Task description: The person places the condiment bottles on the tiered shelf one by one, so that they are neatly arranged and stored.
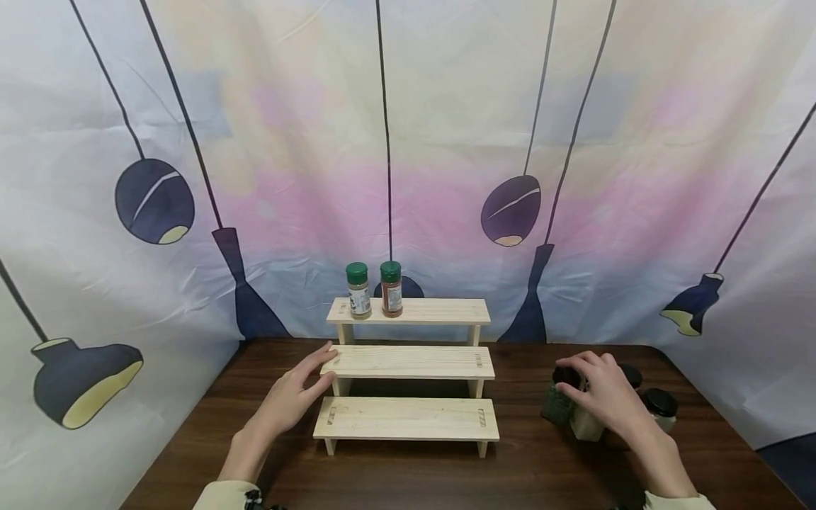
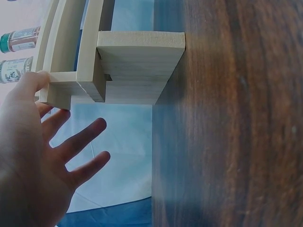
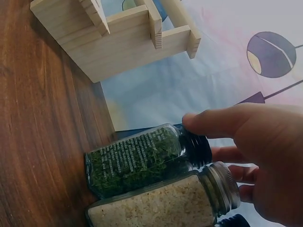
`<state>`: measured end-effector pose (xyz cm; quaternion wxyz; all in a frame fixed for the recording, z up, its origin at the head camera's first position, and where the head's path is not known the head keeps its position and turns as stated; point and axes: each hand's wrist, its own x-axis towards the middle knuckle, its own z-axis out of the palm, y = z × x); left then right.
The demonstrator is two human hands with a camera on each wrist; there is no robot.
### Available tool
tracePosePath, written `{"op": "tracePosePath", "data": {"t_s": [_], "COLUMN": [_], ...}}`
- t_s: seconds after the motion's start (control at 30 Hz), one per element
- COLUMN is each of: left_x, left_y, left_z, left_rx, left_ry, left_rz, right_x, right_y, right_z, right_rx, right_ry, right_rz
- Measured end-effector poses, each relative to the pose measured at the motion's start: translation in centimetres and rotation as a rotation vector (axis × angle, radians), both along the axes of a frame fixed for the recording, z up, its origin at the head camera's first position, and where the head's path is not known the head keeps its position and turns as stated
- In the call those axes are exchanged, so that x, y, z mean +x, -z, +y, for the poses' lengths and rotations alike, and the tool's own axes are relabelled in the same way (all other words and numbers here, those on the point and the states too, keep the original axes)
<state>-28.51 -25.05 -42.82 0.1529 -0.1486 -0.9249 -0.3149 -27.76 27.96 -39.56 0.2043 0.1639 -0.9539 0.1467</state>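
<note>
Herb jar [image 3: 137, 163], glass with black cap, stands on the table [image 1: 542, 467] right of the wooden rack [image 1: 408, 361]. Right hand [image 1: 602, 397] curls round its cap. Likely rigid, smooth, breakable, light; better held round the body. Left hand [image 1: 296, 393], fingers straight, touches the rack's middle step.
</note>
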Motion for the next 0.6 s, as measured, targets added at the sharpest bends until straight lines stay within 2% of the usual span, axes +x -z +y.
{"op": "tracePosePath", "data": {"t_s": [0.47, 0.6], "left_x": [-0.03, -0.05], "left_y": [0.01, 0.11], "left_z": [-0.02, -0.04], "left_rx": [0.001, 0.003], "left_ry": [0.002, 0.003], "left_rz": [-0.010, -0.002], "right_x": [0.11, 0.05], "right_y": [-0.05, -0.05], "right_z": [-0.02, -0.02], "right_rx": [-0.015, -0.021], "right_ry": [0.032, 0.036], "right_rz": [-0.072, -0.069]}}
